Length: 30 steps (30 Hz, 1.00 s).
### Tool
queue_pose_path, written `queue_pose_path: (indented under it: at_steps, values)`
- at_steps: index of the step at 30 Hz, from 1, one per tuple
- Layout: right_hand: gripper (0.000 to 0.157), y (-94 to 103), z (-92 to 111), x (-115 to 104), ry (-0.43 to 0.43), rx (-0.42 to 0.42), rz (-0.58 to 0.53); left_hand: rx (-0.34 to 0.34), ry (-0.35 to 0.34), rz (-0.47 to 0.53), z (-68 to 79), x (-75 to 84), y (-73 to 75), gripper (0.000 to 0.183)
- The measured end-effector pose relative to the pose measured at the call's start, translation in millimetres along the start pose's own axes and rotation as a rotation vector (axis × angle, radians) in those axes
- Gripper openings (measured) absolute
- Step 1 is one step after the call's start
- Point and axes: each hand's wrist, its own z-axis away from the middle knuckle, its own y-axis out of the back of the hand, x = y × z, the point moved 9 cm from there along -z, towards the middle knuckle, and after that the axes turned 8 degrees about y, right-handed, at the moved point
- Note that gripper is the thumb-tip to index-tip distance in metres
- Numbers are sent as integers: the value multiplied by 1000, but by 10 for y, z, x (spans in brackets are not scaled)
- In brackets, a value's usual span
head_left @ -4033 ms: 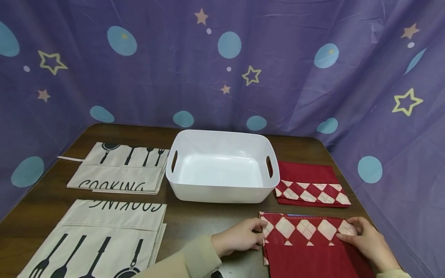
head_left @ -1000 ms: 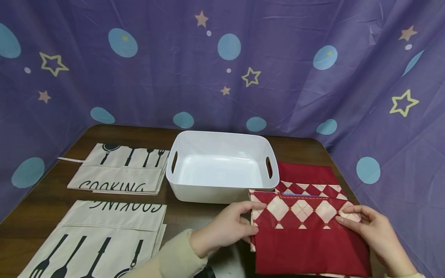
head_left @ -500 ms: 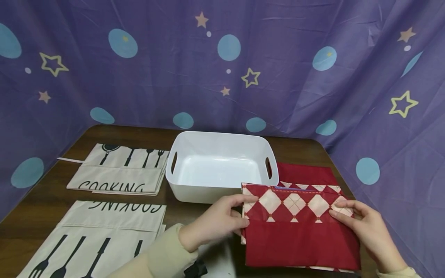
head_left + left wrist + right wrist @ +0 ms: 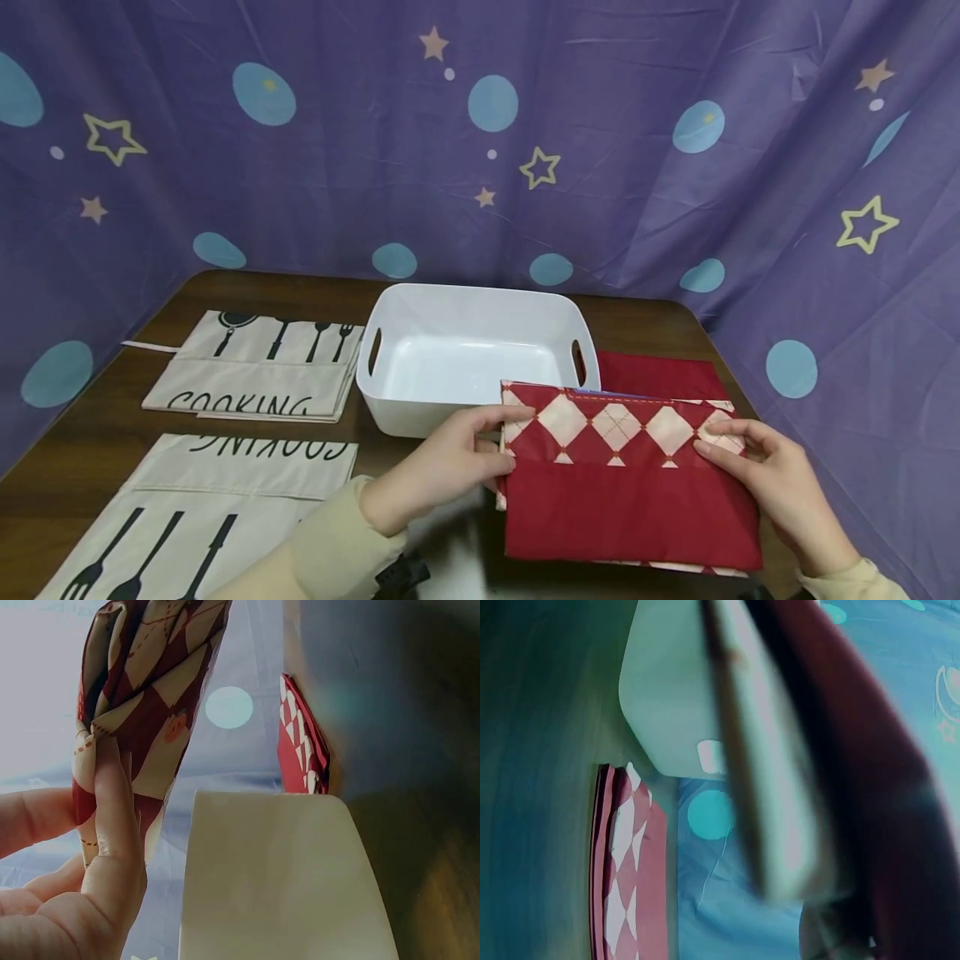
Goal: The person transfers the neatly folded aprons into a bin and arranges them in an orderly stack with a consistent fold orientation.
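A folded red apron [image 4: 630, 512] with a band of white diamonds is held up in front of me, lifted off the table. My left hand [image 4: 450, 458] pinches its upper left edge, thumb in front. At the upper right edge, my right hand [image 4: 776, 483] grips it between thumb and fingers. The left wrist view shows the stacked folds of the apron [image 4: 161, 731] above my left hand [image 4: 82, 907]. It overlaps the front right corner of a white plastic basket [image 4: 401, 417] in the head view. The right wrist view has the apron [image 4: 885, 795] close and blurred.
A second folded red apron [image 4: 660, 371] lies right of the basket, partly hidden. On the left lie two folded cream "COOKING" cloths, the far cloth [image 4: 247, 383] with a white strap and the near cloth [image 4: 225, 479]. A purple curtain [image 4: 622, 167] hangs behind the brown table [image 4: 652, 321].
Both hands have raised the folded red apron off the table and carried it up and left, toward the basket. The basket and the other cloths have stayed in place.
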Motion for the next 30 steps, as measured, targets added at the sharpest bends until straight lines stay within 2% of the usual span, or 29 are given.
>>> queue_pose_path:
  at_steps: [10, 21, 30]
  values:
    - [24, -52, -43, -117, -14, -27, -26, 32, -1, -31, 41, 57, 130, 54]
    - [28, -149, -71, -203, -65, -86, -156, 70, -2, -31, 80, 111, 266, 55]
    - [36, -196, -105, -354, -6, -86, -143, 119, -5, -27, 122, 157, 391, 57]
